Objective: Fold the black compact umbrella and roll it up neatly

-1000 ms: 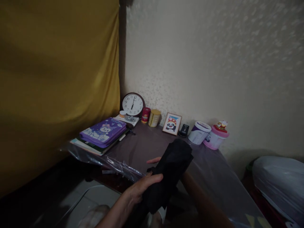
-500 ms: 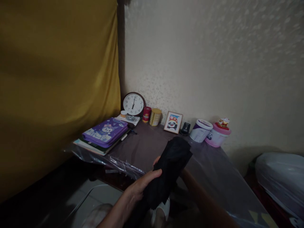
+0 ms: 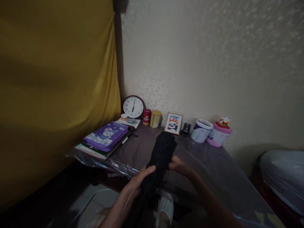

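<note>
A black folded umbrella (image 3: 162,150) slants up and away from me over the front edge of the table, its fabric loosely gathered and wider at the far end. My left hand (image 3: 142,177) wraps round its lower part, thumb lying along the top; the fingers beneath are hidden. On the umbrella's right side my right hand (image 3: 177,165) is closed, its curled fingers pinching the edge of the fabric. The near end of the umbrella is lost in the dark below my left forearm.
Plastic film covers the table (image 3: 201,167). At left lie a purple zip case (image 3: 106,136) and books. Along the wall stand a clock (image 3: 133,107), a red tin (image 3: 146,117), a yellow tin (image 3: 155,119), a panda picture (image 3: 173,123), and two tubs (image 3: 201,131).
The umbrella has swung left and looks narrower. My right hand, mostly hidden behind it before, now shows at its right side, gripping the fabric. The left hand keeps its hold.
</note>
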